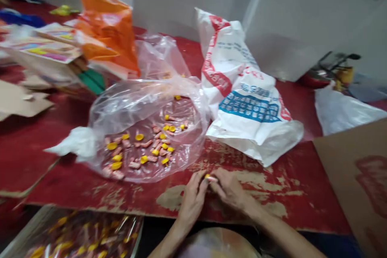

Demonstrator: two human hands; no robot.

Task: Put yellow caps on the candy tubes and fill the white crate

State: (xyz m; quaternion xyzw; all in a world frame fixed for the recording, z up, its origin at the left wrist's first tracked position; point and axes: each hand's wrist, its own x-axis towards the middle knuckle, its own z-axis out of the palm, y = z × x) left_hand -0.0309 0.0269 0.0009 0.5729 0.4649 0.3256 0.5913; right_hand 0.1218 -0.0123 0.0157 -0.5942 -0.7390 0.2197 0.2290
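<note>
My left hand (194,194) and my right hand (230,188) meet over the worn red table near its front edge. Between their fingertips is a small pink piece with a yellow cap (208,176), and both hands are closed around it. Blur hides its finer shape. Just beyond, to the left, a clear plastic bag (181,169) lies open on its side. Inside it are several similar pink pieces (147,144) and yellow caps (139,137), some of them joined together.
A white printed bag (244,105) stands behind my hands, with an orange bag (105,28) and cardboard boxes (51,50) at the back left. Below the table's front edge, a tray (139,234) holds many wrapped yellow-capped pieces. A cardboard carton (338,161) is at right.
</note>
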